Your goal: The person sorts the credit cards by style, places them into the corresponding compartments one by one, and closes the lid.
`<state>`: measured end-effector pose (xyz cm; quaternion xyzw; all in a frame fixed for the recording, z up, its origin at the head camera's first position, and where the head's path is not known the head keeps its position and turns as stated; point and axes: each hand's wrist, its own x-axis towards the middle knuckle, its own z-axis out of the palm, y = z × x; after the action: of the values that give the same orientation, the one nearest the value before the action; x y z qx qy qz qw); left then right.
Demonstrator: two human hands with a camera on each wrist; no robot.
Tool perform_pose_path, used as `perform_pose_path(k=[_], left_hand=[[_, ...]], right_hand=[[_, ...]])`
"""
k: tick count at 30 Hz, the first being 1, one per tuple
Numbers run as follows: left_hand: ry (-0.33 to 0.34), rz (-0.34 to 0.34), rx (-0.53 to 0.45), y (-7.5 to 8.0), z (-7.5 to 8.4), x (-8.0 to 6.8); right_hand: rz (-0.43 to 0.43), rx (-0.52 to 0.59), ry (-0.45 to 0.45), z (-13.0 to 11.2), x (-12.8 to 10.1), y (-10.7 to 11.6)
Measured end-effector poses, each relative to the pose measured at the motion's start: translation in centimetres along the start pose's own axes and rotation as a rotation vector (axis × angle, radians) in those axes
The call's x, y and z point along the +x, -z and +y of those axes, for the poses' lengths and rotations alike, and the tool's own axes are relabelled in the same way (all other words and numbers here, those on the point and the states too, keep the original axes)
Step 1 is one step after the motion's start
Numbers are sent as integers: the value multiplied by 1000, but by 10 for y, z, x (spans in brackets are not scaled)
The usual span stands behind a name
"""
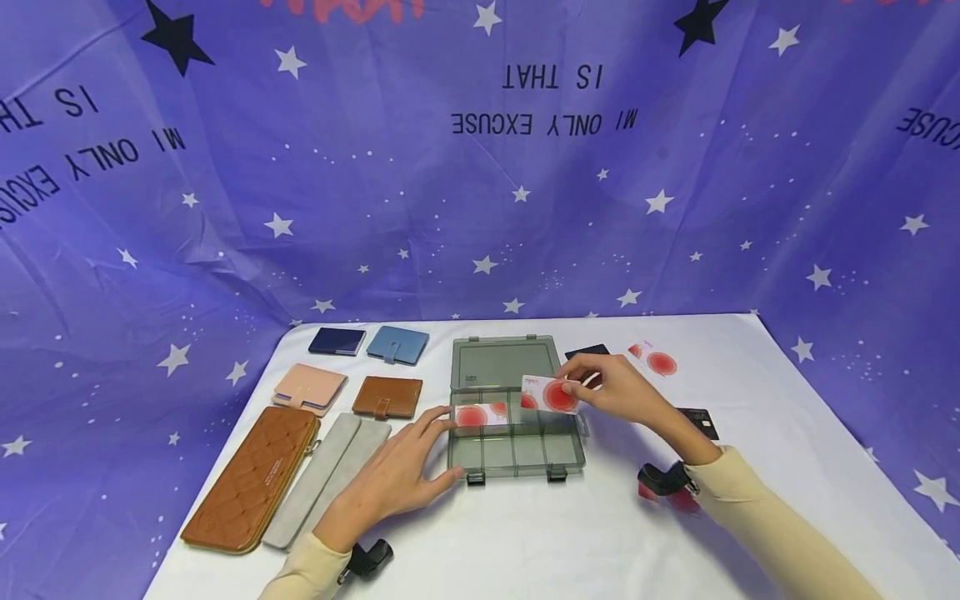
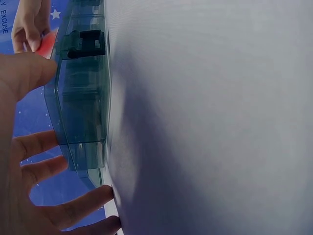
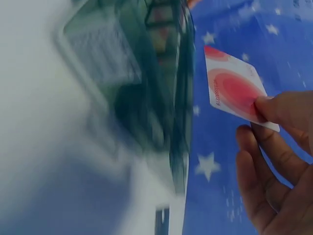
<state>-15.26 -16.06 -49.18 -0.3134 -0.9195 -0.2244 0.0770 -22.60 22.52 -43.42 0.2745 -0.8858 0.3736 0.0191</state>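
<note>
A translucent grey-green compartment box (image 1: 480, 454) stands with its lid (image 1: 502, 364) folded back. One red-and-white card (image 1: 482, 415) lies in the box's back left part. My right hand (image 1: 617, 387) pinches a second red-and-white card (image 3: 234, 88) between thumb and fingers, over the back right compartments. My left hand (image 1: 401, 462) is at the box's left side, its fingers spread and fairly straight. In the left wrist view, that hand's fingertips (image 2: 49, 139) lie along the box wall and the white tabletop.
Left of the box lie a brown quilted wallet (image 1: 251, 479), a grey wallet (image 1: 322, 467), a pink card holder (image 1: 310, 387), a brown one (image 1: 387, 397), a light blue one (image 1: 397, 344) and a dark blue one (image 1: 337, 341). At right lie red-and-white cards (image 1: 662, 362) and black cards (image 1: 699, 422).
</note>
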Motion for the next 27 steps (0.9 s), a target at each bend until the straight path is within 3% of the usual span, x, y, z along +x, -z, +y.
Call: perform_pose_path(k=[8,18,22,27], left_hand=[[28,-27,-12,1,0,0],[62,-62,-1,2,0,0],[61,-57,-5,2,0,0],[48,-47,0,1,0,1]], right_hand=[[-24,-29,45,-21,29,-47],[-77,-123,15,-32,40,-87],[-56,-202,17,-35,41,-96],[-37,-353,81,-37,37,-101]])
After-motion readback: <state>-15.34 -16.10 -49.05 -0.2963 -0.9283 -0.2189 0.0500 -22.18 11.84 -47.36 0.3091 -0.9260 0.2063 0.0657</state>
